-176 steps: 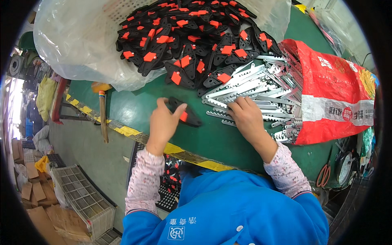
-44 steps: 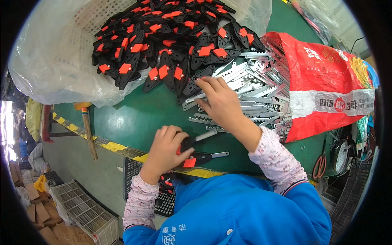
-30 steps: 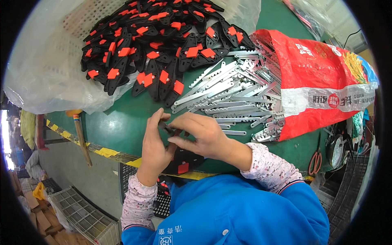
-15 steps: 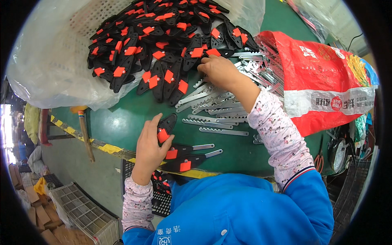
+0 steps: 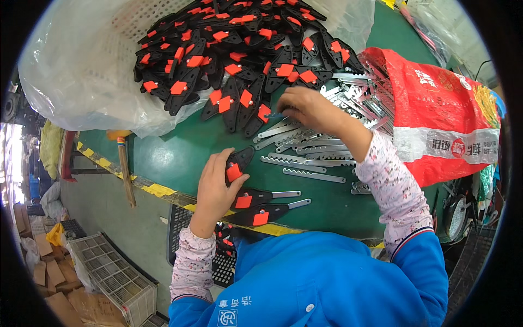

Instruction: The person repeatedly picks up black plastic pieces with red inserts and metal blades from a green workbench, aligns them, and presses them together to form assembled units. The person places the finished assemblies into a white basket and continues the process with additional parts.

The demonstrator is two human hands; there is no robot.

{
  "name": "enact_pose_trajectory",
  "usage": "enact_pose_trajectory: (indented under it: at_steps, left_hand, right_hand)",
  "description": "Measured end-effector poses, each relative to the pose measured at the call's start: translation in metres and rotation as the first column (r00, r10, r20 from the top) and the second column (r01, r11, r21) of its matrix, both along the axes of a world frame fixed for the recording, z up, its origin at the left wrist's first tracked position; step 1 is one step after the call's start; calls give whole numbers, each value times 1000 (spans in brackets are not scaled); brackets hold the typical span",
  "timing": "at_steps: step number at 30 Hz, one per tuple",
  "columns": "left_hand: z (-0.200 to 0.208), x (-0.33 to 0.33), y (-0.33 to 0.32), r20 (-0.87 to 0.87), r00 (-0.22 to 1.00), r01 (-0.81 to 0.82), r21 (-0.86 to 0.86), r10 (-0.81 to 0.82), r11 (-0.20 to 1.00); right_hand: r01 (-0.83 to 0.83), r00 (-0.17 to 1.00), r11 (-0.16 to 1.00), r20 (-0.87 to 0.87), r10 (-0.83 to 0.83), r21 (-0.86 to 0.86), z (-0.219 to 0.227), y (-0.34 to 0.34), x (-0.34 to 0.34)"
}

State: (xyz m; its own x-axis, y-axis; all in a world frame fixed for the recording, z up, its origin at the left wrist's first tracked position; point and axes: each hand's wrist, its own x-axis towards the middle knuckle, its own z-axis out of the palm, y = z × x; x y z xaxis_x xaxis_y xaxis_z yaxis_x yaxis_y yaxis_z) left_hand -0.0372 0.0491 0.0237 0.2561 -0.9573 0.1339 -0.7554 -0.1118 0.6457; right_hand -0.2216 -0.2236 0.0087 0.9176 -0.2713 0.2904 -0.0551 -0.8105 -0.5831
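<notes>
My left hand (image 5: 213, 188) is closed around a black plastic part (image 5: 243, 157) with a red tab, at the table's near side. Just below it lie two similar black parts (image 5: 262, 214), each with a notched-looking metal strip's plain end sticking out to the right. Over the left edge of a heap of toothed metal strips (image 5: 310, 152), my right hand (image 5: 308, 108) has its fingers curled together. A small bluish thing (image 5: 275, 115) shows at its fingertips, too little of it to name. Red-tabbed black parts (image 5: 239, 103) lie beside those fingers.
A large pile of black parts (image 5: 218, 35) spills from a clear plastic bag (image 5: 71, 82) at the far left. Metal strips come out of a red and white sack (image 5: 425, 109) on the right. A wooden-handled hammer (image 5: 125, 169) lies across the striped table edge; a grey crate (image 5: 111, 272) stands below.
The whole view has shifted, so the table appears farther right. My right hand has drawn slightly nearer, and a bluish thing now shows at its fingertips. My left hand keeps its black part.
</notes>
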Motion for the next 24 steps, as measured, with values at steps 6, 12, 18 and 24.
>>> enact_pose_trajectory:
  at_steps: [6, 12, 18, 24]
  left_hand:
    - [-1, 0, 0, 42, 999, 32, -23, -31, 999]
    - [2, -5, -3, 184, 982, 57, -51, -46, 997]
    - [4, 1, 0, 142, 989, 53, -35, -47, 998]
    - [1, -4, 0, 254, 958, 148, -54, -130, 988]
  right_hand:
    - [-33, 999, 940, 20, 28, 339, 23, 68, -11]
    - [75, 997, 963, 14, -82, 260, 25, 81, -14]
    - [126, 992, 968, -42, -120, 217, 28, 82, -20]
    - [24, 999, 991, -29, -20, 134, 21, 101, -15]
